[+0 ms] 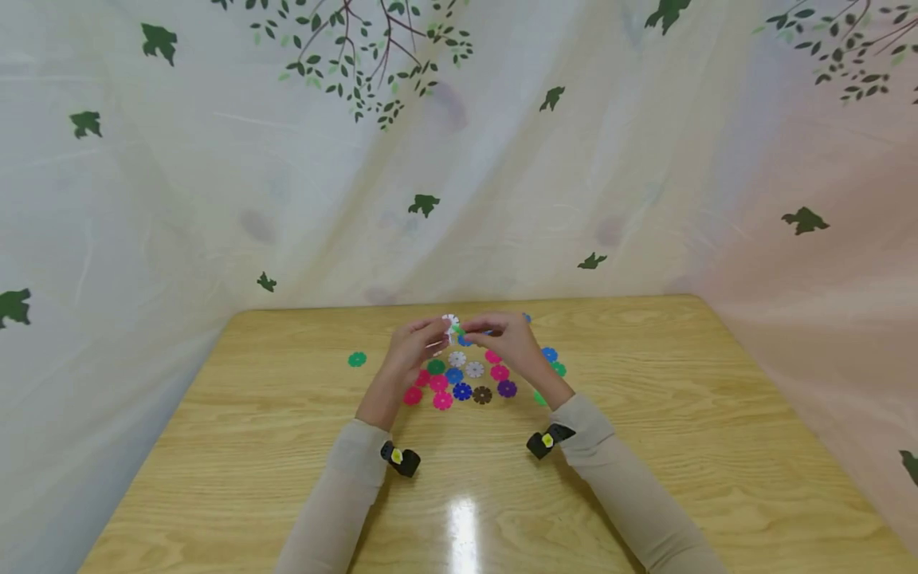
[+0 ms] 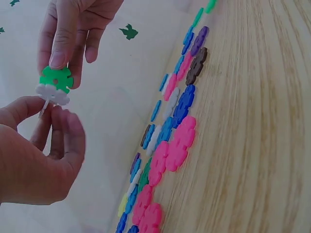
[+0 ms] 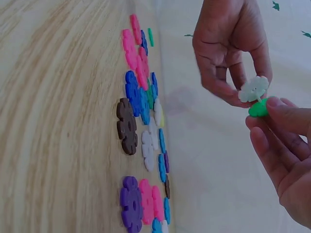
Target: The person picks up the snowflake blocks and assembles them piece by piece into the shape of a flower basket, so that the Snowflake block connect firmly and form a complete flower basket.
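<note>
Above the table, my left hand pinches a white notched flower disc between thumb and fingers. A thin white edge stands out below that disc, at the left fingertips. My right hand pinches a bright green flower disc from the other side. The green disc meets the white one at its rim, and the two sit at an angle to each other in the right wrist view. Right fingertips cover part of the green disc.
Loose flower discs lie flat under and around the hands: several pink ones, a brown one, a purple one, plus blue and white. One green disc lies apart at the left. A printed curtain hangs behind the wooden table.
</note>
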{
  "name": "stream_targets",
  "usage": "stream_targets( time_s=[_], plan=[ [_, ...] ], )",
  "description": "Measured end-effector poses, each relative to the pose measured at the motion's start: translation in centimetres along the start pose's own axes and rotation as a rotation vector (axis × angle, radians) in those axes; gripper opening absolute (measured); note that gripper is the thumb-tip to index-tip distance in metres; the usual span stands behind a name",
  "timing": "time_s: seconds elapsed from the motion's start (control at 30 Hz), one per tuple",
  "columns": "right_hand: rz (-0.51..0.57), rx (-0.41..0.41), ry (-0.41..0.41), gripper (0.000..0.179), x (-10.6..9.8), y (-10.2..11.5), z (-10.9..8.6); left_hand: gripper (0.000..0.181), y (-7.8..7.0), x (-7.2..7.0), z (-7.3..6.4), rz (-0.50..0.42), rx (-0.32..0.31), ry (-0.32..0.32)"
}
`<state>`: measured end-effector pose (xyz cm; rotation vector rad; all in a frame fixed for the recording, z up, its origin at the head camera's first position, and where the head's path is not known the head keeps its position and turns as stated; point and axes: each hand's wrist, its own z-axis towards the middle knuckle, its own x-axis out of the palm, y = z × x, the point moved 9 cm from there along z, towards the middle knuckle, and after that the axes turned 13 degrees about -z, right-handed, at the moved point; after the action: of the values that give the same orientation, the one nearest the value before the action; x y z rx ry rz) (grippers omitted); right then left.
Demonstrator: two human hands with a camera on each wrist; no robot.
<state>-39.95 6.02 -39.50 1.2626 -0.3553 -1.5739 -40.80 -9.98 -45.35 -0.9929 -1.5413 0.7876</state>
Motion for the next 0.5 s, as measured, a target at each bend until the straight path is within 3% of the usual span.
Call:
stream_targets(
  time_s=[0.23, 0.37, 0.5],
  plan=[
    [-0.018, 0.025, 0.083, 0.020, 0.8, 0.6, -0.1, 0.027, -0.2, 0.1, -0.2, 0.042, -0.019, 0.022],
    [-0.090, 0.048, 0.109, 0.021, 0.5, 0.4, 0.0, 0.023, -0.5, -0.1, -0.2, 0.035, -0.004, 0.013],
    [-0.181, 0.036, 0.198, 0.020, -0.1, 0.2, -0.2, 0.021, -1.2, -0.5, -0.2, 0.044, 0.022, 0.002]
  ],
)
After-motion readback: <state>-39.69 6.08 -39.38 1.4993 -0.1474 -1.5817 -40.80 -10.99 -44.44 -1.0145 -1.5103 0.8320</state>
